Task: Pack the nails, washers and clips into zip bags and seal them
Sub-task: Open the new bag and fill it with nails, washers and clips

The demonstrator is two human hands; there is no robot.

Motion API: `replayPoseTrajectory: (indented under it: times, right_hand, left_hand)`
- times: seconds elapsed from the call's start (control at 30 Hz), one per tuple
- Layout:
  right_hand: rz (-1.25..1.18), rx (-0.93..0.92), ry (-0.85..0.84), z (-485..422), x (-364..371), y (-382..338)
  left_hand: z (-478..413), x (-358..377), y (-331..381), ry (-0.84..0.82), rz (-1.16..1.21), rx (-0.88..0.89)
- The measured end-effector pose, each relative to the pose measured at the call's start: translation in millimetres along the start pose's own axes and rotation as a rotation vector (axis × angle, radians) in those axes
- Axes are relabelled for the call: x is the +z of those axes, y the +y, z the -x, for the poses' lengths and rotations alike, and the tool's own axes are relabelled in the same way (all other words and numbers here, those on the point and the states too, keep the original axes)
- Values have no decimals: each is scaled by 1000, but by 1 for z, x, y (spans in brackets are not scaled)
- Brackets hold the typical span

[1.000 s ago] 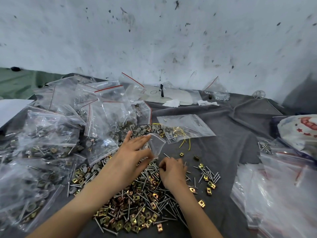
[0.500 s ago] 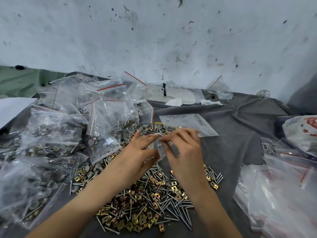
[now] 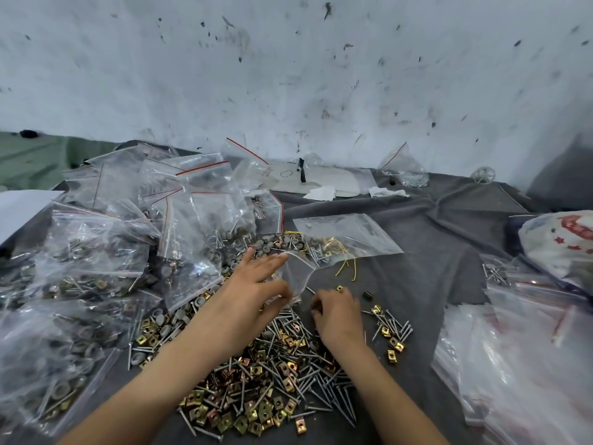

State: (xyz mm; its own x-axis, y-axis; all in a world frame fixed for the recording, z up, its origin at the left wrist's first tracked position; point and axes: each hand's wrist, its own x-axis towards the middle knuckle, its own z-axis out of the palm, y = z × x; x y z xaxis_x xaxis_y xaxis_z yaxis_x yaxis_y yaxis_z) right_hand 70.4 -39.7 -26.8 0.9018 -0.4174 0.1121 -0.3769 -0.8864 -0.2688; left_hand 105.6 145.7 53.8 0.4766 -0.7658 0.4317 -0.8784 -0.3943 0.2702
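Note:
A heap of grey nails and brass square clips [image 3: 272, 377] lies on the dark cloth in front of me, with grey washers [image 3: 269, 244] behind it. My left hand [image 3: 256, 290] pinches a small clear zip bag [image 3: 296, 273] between thumb and fingers and holds its mouth toward the right. My right hand [image 3: 337, 313] rests knuckles-up on the far right edge of the heap. Its fingers curl down onto the nails and clips, and the fingertips are hidden.
Several filled zip bags [image 3: 96, 261] are piled at the left. A larger clear bag with yellow wire [image 3: 346, 239] lies behind my hands. Empty bags [image 3: 519, 364] are stacked at the right, beside a printed plastic bag [image 3: 561, 242]. The stained wall [image 3: 288, 75] is close behind.
My right hand has dropped from the mouth of the small bag back down to the heap. My left hand still holds the bag in about the same place.

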Motion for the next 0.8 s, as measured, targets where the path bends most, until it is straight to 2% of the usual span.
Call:
replayPoseTrajectory:
  times: [0.1,0.27,0.33,0.43,0.53,0.57,0.63,0.73,0.77,0.8]
  right_hand:
    - [-99,10,51,2,-6,-2]
    - [-863,9,346,15,-67,-18]
    - [-1011,-98,501,25,-96,-28]
    - [-940,-325,638,41,-119,-44]
    - [-608,-414,619,43,-115,-48]
    - [-556,-388,563,42,-109,-47]
    - [-630,-319,486,42,-103,-43]
    - [-760,-193,535,39,-95,-33]
    - [-721,-140,518,37,-91,-27]
    - [-645,-87,431,34,-86,-21]
  left_hand:
    - [0,-1,-2,-8,-1,0]
    - [2,0,-3,9,17,3]
    - [0,1,-2,10,30,0]
    - [-2,2,0,-13,48,-3]
    - [-3,1,0,-3,53,19]
    - [-3,1,0,0,54,18]
    - [-1,-1,0,15,56,13]
    - [0,-5,-2,47,48,-20]
    - [0,-7,-3,58,53,-39]
    - [0,-9,-5,76,58,-61]
